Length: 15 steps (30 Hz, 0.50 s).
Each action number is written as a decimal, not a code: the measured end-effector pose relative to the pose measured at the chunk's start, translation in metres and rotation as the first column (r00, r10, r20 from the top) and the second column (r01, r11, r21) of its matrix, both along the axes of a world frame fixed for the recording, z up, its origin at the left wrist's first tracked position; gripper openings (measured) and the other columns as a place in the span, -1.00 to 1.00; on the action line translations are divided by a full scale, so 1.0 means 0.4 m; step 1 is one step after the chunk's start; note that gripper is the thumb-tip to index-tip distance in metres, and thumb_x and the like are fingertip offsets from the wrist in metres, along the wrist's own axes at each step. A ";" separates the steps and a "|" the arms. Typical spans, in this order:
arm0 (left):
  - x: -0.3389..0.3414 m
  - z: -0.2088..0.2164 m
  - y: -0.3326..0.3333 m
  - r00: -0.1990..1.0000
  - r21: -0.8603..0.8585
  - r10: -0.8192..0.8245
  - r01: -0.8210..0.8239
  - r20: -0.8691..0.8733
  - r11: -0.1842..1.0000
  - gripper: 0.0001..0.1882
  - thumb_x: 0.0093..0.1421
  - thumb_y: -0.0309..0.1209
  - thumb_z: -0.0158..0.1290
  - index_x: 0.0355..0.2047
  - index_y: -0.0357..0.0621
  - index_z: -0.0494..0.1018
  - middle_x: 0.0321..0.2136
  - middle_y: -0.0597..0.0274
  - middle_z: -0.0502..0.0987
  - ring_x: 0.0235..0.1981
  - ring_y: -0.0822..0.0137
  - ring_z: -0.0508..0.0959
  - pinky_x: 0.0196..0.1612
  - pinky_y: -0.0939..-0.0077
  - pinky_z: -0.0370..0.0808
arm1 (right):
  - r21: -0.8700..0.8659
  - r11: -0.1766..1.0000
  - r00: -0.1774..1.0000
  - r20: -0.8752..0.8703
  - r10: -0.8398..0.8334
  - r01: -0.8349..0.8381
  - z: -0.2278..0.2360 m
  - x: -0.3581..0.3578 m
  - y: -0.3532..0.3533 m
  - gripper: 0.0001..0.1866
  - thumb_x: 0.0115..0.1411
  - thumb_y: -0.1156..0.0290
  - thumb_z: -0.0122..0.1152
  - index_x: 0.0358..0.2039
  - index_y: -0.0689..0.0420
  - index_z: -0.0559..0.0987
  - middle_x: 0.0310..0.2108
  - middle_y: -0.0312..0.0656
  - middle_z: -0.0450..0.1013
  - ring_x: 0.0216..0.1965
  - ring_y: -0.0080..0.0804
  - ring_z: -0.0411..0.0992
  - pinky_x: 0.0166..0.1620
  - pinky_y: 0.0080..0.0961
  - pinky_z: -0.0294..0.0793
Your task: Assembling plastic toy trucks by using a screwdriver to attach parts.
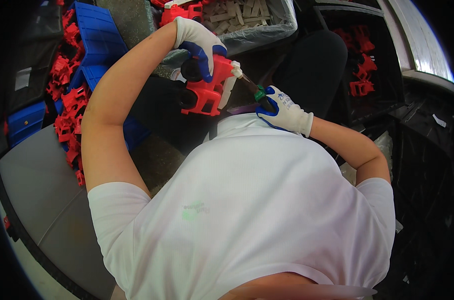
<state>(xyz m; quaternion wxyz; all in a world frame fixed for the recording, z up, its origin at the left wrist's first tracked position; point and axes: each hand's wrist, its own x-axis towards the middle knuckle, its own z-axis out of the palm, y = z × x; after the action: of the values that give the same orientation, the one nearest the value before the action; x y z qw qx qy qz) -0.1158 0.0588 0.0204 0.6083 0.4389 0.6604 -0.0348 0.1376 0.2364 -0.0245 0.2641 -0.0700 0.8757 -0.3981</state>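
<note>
My left hand [203,46], in a white glove with blue-coated fingers, grips a red plastic toy truck [207,89] from above. Black wheels [190,70] show on the truck's left side, and a white strip [227,92] runs along its right. In my right hand [285,111], gloved the same way, is a screwdriver [259,94] with a black and green handle. Its shaft points up and left, and its end meets a small white part [236,69] at the truck's upper right corner. Whether the tip sits inside that part cannot be made out.
Flat pale pieces fill a plastic-lined bin [259,36] ahead, with red parts [187,14] at its left. More red truck bodies [69,117] are heaped at left beside blue bins [101,37]. A black crate [382,100] at right holds several red parts [363,75].
</note>
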 end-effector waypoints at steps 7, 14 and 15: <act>0.031 0.109 -0.083 0.930 0.460 0.142 0.033 -0.339 0.887 -0.09 -0.28 -0.23 0.37 0.12 -0.16 0.27 0.04 -0.03 0.36 0.08 0.00 0.37 0.15 0.29 0.31 | -0.134 0.991 1.000 -0.011 -0.004 0.003 0.085 -0.054 0.094 -0.47 0.08 0.27 0.32 0.06 0.13 0.44 0.07 -0.04 0.30 0.10 -0.15 0.32 0.13 -0.35 0.32; 0.103 0.085 -0.106 0.408 0.724 0.625 0.559 -0.665 0.405 -0.14 -0.25 -0.27 0.35 0.15 0.04 0.31 0.16 0.06 0.23 0.21 -0.15 0.21 0.20 0.00 0.25 | -0.598 0.769 0.914 0.403 0.046 0.225 0.133 -0.108 0.138 -0.53 0.12 0.34 0.24 0.05 0.22 0.47 -0.10 -0.22 0.49 -0.11 -0.50 0.42 0.04 -0.57 0.36; 0.105 0.078 -0.103 0.388 0.707 0.632 0.590 -0.671 0.389 -0.14 -0.27 -0.28 0.36 0.14 0.06 0.32 0.17 0.06 0.23 0.20 -0.17 0.21 0.19 -0.02 0.25 | -0.600 0.767 0.917 0.398 0.039 0.228 0.150 -0.110 0.136 -0.53 0.12 0.34 0.24 0.05 0.22 0.47 -0.10 -0.22 0.49 -0.11 -0.50 0.42 0.04 -0.57 0.36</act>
<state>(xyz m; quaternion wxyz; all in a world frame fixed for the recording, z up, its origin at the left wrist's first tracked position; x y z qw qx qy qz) -0.0740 0.0174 0.0516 -0.2275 0.5794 0.7748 0.1106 0.0935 0.2908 0.0357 0.3716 -0.0295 0.6219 -0.6887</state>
